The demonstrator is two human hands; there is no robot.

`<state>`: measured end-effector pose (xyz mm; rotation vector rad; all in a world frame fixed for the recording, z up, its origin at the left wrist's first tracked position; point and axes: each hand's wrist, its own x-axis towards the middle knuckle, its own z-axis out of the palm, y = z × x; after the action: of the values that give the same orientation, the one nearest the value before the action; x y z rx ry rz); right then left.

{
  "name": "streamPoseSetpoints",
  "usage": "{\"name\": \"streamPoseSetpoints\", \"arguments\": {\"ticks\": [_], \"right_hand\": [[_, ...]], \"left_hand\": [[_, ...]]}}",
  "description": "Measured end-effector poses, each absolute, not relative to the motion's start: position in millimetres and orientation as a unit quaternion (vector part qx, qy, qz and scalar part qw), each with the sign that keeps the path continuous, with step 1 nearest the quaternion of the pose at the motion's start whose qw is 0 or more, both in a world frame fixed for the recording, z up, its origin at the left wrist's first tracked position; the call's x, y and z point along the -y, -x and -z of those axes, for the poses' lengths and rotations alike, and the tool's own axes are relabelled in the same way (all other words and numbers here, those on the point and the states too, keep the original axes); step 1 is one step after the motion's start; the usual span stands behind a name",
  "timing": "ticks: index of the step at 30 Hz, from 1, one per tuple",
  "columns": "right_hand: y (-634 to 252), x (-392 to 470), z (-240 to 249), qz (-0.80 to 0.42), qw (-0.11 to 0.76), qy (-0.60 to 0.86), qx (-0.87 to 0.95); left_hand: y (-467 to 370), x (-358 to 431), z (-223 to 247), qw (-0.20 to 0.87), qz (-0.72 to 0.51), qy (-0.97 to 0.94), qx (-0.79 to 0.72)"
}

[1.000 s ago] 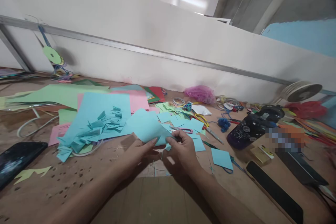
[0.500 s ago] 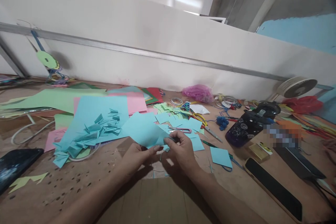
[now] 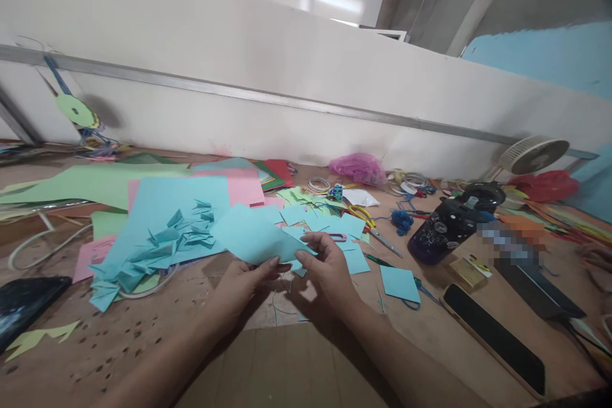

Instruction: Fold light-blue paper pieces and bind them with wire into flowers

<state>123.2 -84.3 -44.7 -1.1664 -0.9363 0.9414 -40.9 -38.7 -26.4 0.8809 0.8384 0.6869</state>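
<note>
A light blue paper sheet [image 3: 255, 234] is held above the table between both hands. My left hand [image 3: 248, 280] pinches its lower edge, thumb on top. My right hand [image 3: 325, 268] grips the sheet's right corner between thumb and fingers. To the left, several folded blue paper pieces [image 3: 179, 233] are piled on a larger blue sheet [image 3: 148, 194]. Small blue squares [image 3: 349, 226] lie just behind my right hand, with pink-handled snips [image 3: 338, 237] among them. A single blue square [image 3: 400, 284] rests to the right.
Scissors with yellow handles [image 3: 386, 242], a dark bottle [image 3: 437, 233] and a phone [image 3: 495, 338] are on the right. Another dark device [image 3: 29, 303] lies at the left. A pink plastic bag [image 3: 358, 168] and a small fan [image 3: 535, 154] stand near the wall.
The view has shifted slightly. My left thumb has moved inward along the lower edge of the sheet, and the sheet's right part looks a little more raised. Both hands still hold it.
</note>
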Motion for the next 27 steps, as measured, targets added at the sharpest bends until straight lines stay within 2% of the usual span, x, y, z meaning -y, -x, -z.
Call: {"name": "streamPoseSetpoints", "arguments": {"ticks": [4,11,18,27], "right_hand": [[-124.7,82.4,44.9,-0.437,0.623,0.524,0.382],[-124.6,80.9,41.0,-0.403,0.624,0.543,0.391],[-127.2,80.6,42.3,-0.421,0.616,0.535,0.396],[-126.1,81.5,40.7,-0.409,0.624,0.539,0.390]], "left_hand": [[41.7,36.1,27.8,0.763,-0.333,-0.401,-0.381],[43.6,32.6,34.4,0.756,-0.319,-0.423,-0.385],[41.7,29.0,45.1,0.776,-0.356,-0.404,-0.329],[42.9,28.0,44.8,0.773,-0.348,-0.406,-0.342]]}}
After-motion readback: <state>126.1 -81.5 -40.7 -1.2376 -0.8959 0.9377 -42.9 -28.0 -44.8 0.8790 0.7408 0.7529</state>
